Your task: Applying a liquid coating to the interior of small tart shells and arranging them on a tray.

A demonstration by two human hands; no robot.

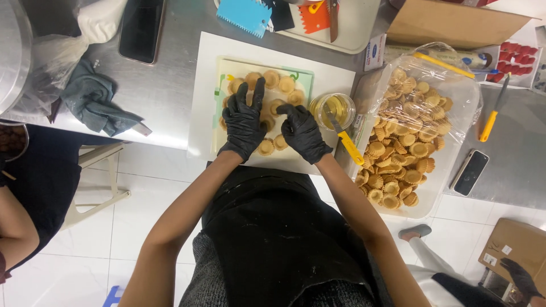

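Note:
Both my hands wear black gloves and rest over a pale square board [302, 77] covered with several small golden tart shells [286, 84]. My left hand [243, 121] lies flat, fingers spread, on the shells at the board's left half. My right hand [301, 131] is bent over the shells at the middle, fingertips pinching toward one shell; what it holds is hidden. The board sits on a white sheet [207, 85] on a steel table.
A glass jar of yellow liquid [335, 108] with a yellow-handled brush [348, 145] stands right of the board. A clear bag of tart shells [406, 131] fills a tray at right. Phones [140, 28] [470, 172], a grey cloth [96, 102], and another person's arm [14, 227] at left.

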